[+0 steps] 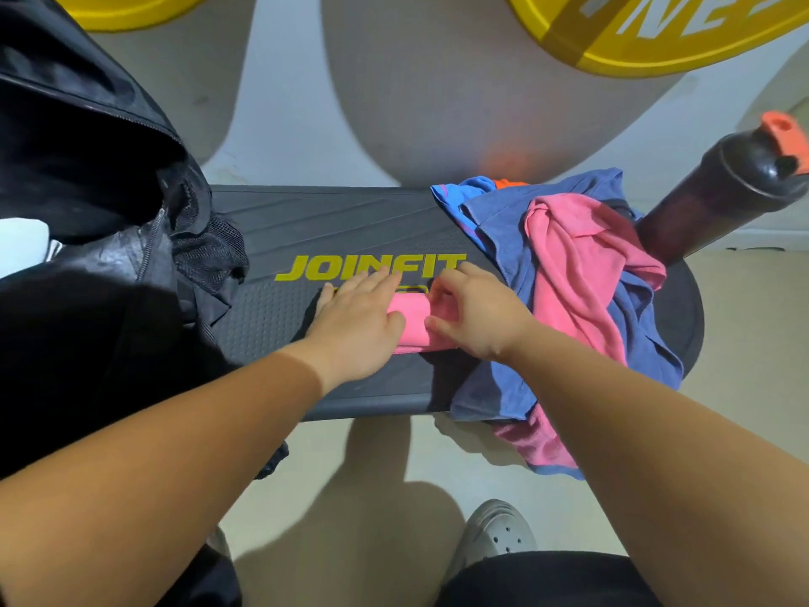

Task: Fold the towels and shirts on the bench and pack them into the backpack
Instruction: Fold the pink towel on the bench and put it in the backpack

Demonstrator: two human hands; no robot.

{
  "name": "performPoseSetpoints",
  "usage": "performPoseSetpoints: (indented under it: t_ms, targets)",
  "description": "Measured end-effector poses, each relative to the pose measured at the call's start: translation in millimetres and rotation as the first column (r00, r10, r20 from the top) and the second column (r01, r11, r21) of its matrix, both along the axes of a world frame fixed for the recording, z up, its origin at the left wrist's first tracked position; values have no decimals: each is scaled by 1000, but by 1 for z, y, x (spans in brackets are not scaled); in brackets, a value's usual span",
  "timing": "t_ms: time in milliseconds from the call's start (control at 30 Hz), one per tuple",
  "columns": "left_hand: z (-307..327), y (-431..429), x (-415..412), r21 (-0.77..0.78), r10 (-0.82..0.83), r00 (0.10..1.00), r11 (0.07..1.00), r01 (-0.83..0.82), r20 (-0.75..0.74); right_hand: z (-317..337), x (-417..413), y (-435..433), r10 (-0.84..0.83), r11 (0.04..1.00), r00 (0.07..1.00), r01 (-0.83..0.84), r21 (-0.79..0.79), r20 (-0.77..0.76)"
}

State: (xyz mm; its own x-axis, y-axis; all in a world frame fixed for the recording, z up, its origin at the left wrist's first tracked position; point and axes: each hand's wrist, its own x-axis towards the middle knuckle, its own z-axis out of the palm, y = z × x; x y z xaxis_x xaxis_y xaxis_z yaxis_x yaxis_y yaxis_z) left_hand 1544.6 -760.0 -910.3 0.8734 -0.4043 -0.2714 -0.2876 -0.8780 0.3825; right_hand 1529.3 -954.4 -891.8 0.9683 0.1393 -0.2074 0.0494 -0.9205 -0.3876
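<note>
One pink towel (409, 315) folded small, flat on bench (271, 315).

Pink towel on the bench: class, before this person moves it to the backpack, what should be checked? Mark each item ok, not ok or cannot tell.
1. Fold of the pink towel: ok, a small compact bundle on the bench.
2. Hold: ok, the left hand presses it flat and the right hand grips its end.
3. Opening of the backpack: ok, its mouth gapes at the bench's left end.
4. Room inside: cannot tell, the interior is dark.
5. Other clothes folded: not ok, the blue shirt and pink shirt lie crumpled, hanging over the edge.
</note>
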Motion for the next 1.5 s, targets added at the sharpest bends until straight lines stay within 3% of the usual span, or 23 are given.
performPoseSetpoints:
  t_ms: [167,367,567,833,1000,1100,1233,1500]
  targets:
    - [-26,-6,-11,45,57,993,997,-62,106,-13,7,16,16,983,1000,-11,-182,26]
    - [-44,-9,-19,37,76,959,995,-89,272,-44,3,20,-39,990,996,49,-130,79]
    - [-50,-10,-17,86,34,958,994,-61,285,-55,8,10,23,998,991,-14,-69,135]
    - [-47,-12,-14,121,9,966,992,-42,258,-53,11,10,9,996,996,-1,-94,90]
    - [-30,-9,-10,151,-25,985,988,-1,170,-39,3,13,-74,994,995,79,-75,74]
    - [-12,-1,-1,180,-147,973,977,115,179,-32,-2,3,22,1000,998,-21,-20,63]
    - [8,5,16,45,-262,955,965,258,142,-24,-6,-15,17,999,1000,-17,31,11]
    - [23,-11,46,24,-399,872,906,422,-285,-27,-4,-25,-49,984,999,48,170,2]
